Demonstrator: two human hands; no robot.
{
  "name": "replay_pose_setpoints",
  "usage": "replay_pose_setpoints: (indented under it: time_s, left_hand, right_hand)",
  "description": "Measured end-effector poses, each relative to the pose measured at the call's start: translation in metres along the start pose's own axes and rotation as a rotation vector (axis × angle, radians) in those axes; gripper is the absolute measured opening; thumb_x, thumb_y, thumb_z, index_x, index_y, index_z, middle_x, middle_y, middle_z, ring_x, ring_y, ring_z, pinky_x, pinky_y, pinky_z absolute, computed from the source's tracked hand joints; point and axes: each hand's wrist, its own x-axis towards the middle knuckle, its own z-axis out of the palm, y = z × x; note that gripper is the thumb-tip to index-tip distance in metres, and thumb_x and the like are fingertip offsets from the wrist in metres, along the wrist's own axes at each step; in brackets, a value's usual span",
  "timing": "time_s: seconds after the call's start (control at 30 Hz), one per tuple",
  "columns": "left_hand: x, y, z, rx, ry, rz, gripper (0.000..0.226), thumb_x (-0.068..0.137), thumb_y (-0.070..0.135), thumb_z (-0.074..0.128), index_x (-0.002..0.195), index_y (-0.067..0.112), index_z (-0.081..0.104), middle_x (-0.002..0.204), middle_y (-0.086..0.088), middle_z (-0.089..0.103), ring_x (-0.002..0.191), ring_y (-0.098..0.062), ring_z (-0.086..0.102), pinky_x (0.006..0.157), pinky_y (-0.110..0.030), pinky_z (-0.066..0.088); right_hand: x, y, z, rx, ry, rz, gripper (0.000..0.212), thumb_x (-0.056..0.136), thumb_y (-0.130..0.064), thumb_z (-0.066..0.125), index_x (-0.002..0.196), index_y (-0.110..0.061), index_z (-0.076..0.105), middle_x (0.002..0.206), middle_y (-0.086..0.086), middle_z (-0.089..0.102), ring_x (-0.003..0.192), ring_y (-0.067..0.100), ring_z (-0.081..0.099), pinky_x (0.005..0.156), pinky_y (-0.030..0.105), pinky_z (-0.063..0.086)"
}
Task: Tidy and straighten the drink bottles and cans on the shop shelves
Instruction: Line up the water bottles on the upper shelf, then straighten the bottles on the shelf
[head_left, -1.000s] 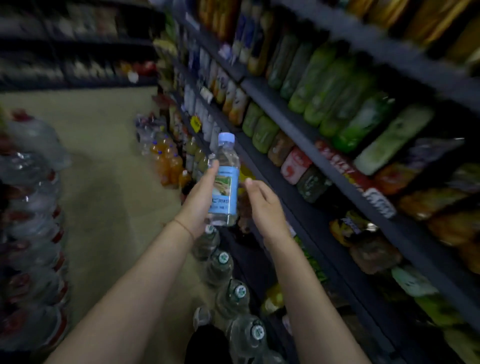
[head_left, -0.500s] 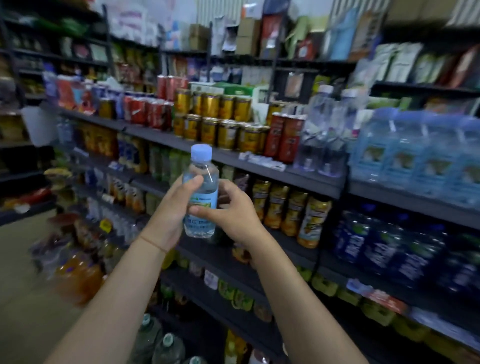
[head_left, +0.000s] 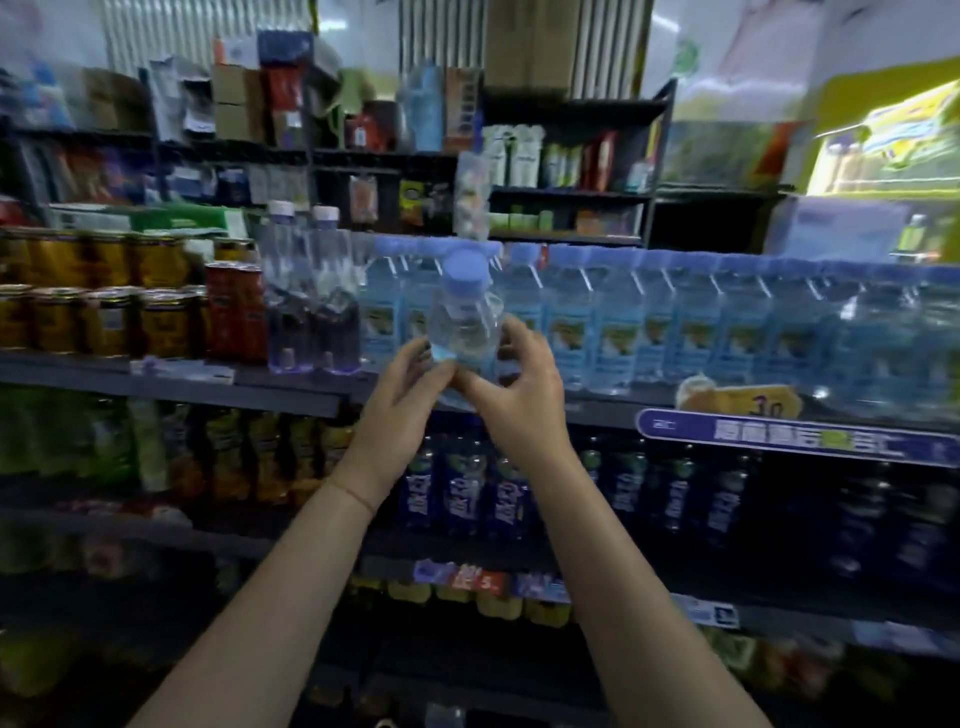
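Observation:
A small clear water bottle (head_left: 464, 317) with a pale blue cap and blue label is tilted with its cap toward me, at the front edge of a dark shelf (head_left: 291, 389). My left hand (head_left: 402, 384) grips its lower left side. My right hand (head_left: 511, 384) holds its lower right side, fingers curled round it. Behind it stands a long row of matching blue-labelled water bottles (head_left: 675, 322) running to the right.
Two taller clear bottles (head_left: 311, 291) and gold and red cans (head_left: 124, 296) fill the shelf to the left. Dark blue bottles (head_left: 462, 499) line the shelf below, green and orange drinks (head_left: 156, 447) to their left. A yellow price tag (head_left: 743, 400) hangs at right.
My view has swung from the aisle to face the shelves. Both hands have carried the bottle right and up to the row of matching water bottles, tilting it toward me.

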Motion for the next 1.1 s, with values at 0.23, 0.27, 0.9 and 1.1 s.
replay_pose_setpoints:
  time_s: [0.23,0.27,0.9,1.1]
  left_hand:
    - [0.044,-0.023,0.137,0.5,0.046,0.402,0.038,0.1,0.016,0.053,0.137,0.025,0.051,0.151,0.004,0.038,0.14,-0.006,0.033,0.114,-0.021,0.028]
    - [0.052,-0.028,0.149,0.676,0.069,0.469,0.047,0.097,0.016,0.058,0.141,0.025,0.048,0.157,0.0,0.031,0.147,-0.018,0.025,0.118,-0.034,0.025]
    - [0.088,-0.051,0.18,1.355,0.143,0.425,0.096,0.084,0.059,0.063,0.157,0.04,0.003,0.166,-0.006,-0.009,0.152,-0.034,-0.012,0.116,-0.065,0.017]
    - [0.083,-0.042,0.172,1.285,0.072,0.441,0.085,0.089,0.047,0.062,0.157,0.037,0.012,0.166,-0.006,-0.004,0.152,-0.031,-0.007,0.118,-0.058,0.015]
  right_hand:
    - [0.027,0.053,-0.141,-0.091,0.209,-0.012,0.051,0.082,-0.047,0.076,0.125,-0.024,0.059,0.111,-0.003,0.052,0.097,0.004,0.053,0.085,0.023,0.047]
    - [0.033,0.059,-0.157,-0.102,0.231,-0.011,0.054,0.081,-0.049,0.076,0.126,-0.024,0.059,0.112,-0.002,0.053,0.099,0.008,0.055,0.088,0.029,0.05]
    - [0.082,0.093,-0.194,-0.417,-0.041,0.266,0.062,0.096,-0.043,0.061,0.136,-0.003,0.036,0.129,0.014,0.051,0.093,0.024,0.057,0.061,0.028,0.04]
    - [0.064,0.084,-0.175,-0.695,0.137,0.186,0.074,0.097,-0.041,0.058,0.152,-0.005,0.023,0.144,0.018,0.039,0.132,0.034,0.041,0.101,0.043,0.038]
